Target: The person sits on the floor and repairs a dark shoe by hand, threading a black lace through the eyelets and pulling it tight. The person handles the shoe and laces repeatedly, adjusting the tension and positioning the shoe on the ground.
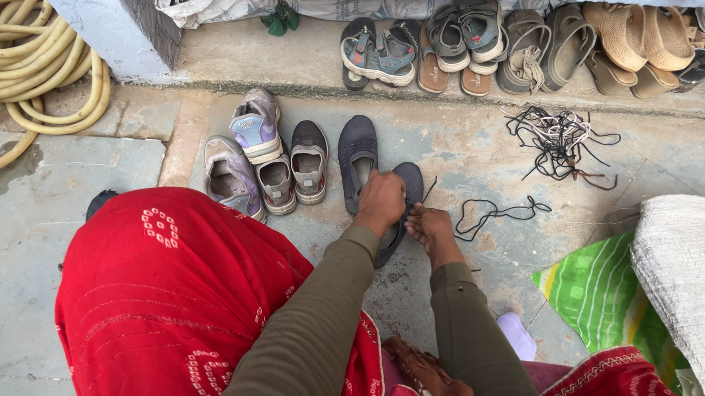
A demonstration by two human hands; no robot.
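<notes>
Left hand (381, 200): my fingers are curled together on the near dark shoe (397, 212), pressing down on its upper.
Right hand (430, 228): my fingers are pinched shut against the same shoe's side; I cannot tell whether they clamp the lace (494, 212).
Near dark shoe: on the stone floor (462, 148), under both sets of fingers, toe pointing away from me.
Lace: black, trailing on the floor to the right of my right fingers.
Second dark shoe (358, 157): just left of and beyond my left fingers, beside the first.
Sneakers (266, 158): farther left of my left fingers, in a cluster.
Lace heap (558, 139): beyond my right fingers, well apart.
Sandals (521, 44): lined along the step, far beyond both hands.
Hose (27, 58): coiled far to the left.
</notes>
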